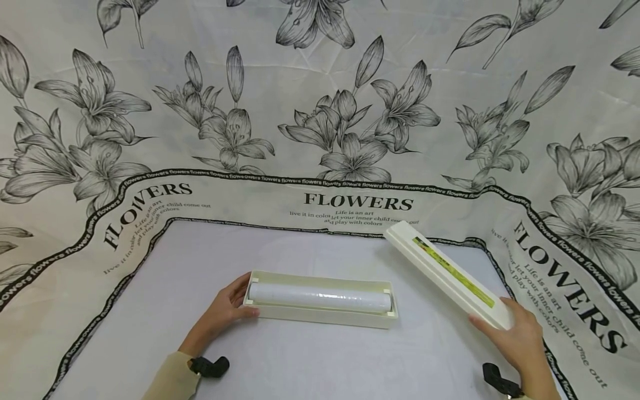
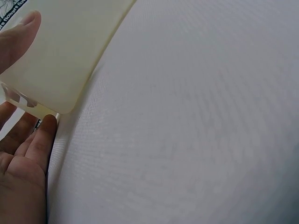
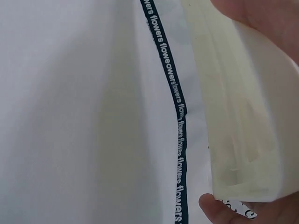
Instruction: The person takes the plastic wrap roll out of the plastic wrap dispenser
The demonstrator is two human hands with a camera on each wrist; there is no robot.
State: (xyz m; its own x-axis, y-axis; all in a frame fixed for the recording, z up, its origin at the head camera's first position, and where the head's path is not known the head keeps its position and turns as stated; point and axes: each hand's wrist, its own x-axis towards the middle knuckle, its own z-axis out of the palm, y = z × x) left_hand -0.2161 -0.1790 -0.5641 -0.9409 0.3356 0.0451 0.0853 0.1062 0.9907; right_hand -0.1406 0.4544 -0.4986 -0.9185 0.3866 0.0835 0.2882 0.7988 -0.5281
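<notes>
A long cream plastic box [image 1: 325, 318] lies on the white table surface in the head view, its top off. Inside it is a roll of clear, shiny wrap [image 1: 320, 297]. My left hand [image 1: 232, 305] grips the box's left end, thumb on the near wall and fingers behind the end; the left wrist view shows the thumb [image 2: 21, 39] against the box wall [image 2: 70, 46]. At the right, my right hand [image 1: 517, 333] holds the matching lid [image 1: 450, 272] by its near end, raised and slanting away to the left. A yellow-green label [image 1: 455, 272] runs along the lid. Its hollow underside [image 3: 238, 140] shows in the right wrist view.
The white tabletop [image 1: 200, 250] is bordered by a cloth band with black lettered trim [image 1: 350, 184]. Flower-printed cloth [image 1: 320, 111] rises behind and at both sides. Black straps [image 1: 210, 366] sit on both wrists.
</notes>
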